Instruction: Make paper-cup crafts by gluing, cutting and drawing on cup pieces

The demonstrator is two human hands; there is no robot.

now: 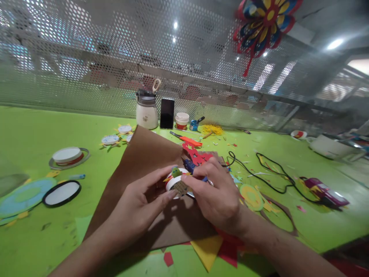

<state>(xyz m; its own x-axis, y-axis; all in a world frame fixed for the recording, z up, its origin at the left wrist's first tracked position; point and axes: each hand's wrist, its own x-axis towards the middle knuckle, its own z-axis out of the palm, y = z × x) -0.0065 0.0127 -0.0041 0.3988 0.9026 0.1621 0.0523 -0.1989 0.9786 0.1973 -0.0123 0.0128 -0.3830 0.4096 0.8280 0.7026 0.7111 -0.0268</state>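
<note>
Between my hands is a small round craft piece (181, 186) with a white rim, a green knob on top, red and yellow bits at its side and a patterned, tan face. My left hand (148, 194) holds its left edge between thumb and fingers. My right hand (217, 188) is closed, its thumb and fingertips pressed against the piece's right side. A dark blue tool (188, 165) lies beside the right fingers, partly hidden; I cannot tell whether they also grip it. Under both hands is brown cardboard (141, 154), and red star-cut paper (197, 153) lies just beyond.
An orange utility knife (190, 141) lies behind the cardboard. A jug (147, 113), a phone (167, 114) and a blue paint jar (194, 125) stand at the back. On the right, a black cord (276, 188) reaches a purple device (327, 192). Paper turtles (110, 140) lie left.
</note>
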